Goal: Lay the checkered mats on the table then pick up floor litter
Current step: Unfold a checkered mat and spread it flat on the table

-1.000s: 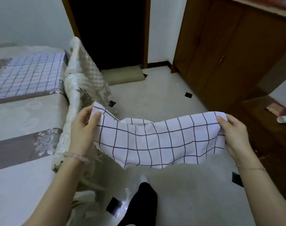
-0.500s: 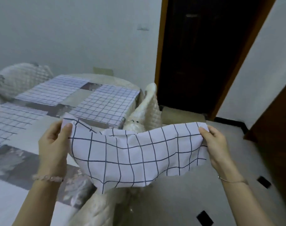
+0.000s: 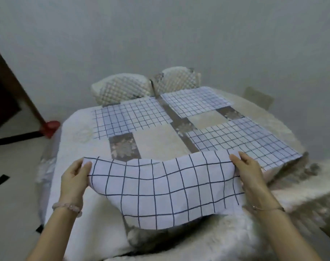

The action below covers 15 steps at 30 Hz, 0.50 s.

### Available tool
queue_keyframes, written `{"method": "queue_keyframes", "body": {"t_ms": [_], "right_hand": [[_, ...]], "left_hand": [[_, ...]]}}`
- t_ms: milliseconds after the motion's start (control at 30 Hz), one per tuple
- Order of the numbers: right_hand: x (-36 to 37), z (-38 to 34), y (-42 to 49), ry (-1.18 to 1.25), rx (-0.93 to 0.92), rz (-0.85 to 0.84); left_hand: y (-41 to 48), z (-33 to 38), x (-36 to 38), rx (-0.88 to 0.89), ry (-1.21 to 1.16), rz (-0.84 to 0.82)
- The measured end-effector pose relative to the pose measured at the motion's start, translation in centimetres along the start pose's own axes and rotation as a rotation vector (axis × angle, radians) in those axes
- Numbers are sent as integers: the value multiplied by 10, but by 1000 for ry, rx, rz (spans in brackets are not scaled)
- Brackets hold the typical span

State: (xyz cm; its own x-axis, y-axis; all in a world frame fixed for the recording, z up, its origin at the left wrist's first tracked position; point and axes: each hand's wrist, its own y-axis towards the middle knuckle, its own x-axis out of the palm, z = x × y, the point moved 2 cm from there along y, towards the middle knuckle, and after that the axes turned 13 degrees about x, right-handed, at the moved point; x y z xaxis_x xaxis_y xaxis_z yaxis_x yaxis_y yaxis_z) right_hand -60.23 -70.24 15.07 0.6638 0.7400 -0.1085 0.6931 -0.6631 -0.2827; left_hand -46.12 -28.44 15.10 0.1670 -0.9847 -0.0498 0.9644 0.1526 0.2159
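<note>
I hold a white mat with a dark grid [image 3: 166, 189] stretched between both hands above the near edge of the table [image 3: 156, 142]. My left hand [image 3: 74, 178] pinches its left top corner and my right hand [image 3: 250, 172] pinches its right top corner. The mat sags in the middle and hangs down in front. Three more checkered mats lie flat on the cream tablecloth: one at the back left [image 3: 130, 117], one at the back right [image 3: 194, 100], one at the right [image 3: 245, 140].
Two quilted chair backs [image 3: 122, 87] stand at the table's far side against the grey wall. A dark door frame [image 3: 13, 80] and a red object [image 3: 50, 127] are at the left. Small black scraps [image 3: 1, 179] lie on the pale floor at the left.
My view has swung left from the doorway and floor to face the table squarely. The mat, still held by both hands, has come over the table's near edge.
</note>
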Motion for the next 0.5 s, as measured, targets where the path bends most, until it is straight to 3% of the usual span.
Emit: {"method": "queue_keyframes", "body": {"t_ms": [200,400,500], "right_hand": [[60,-32,74,-17,-43,-224],[101,-27,104,-56,-30,-392],[109,-7,113,-168,-1,-384]], "left_hand": [[10,6,-22,-2,78,290],[5,-1,-46,36,117,360],[3,-29,-44,-28,148,362]]}}
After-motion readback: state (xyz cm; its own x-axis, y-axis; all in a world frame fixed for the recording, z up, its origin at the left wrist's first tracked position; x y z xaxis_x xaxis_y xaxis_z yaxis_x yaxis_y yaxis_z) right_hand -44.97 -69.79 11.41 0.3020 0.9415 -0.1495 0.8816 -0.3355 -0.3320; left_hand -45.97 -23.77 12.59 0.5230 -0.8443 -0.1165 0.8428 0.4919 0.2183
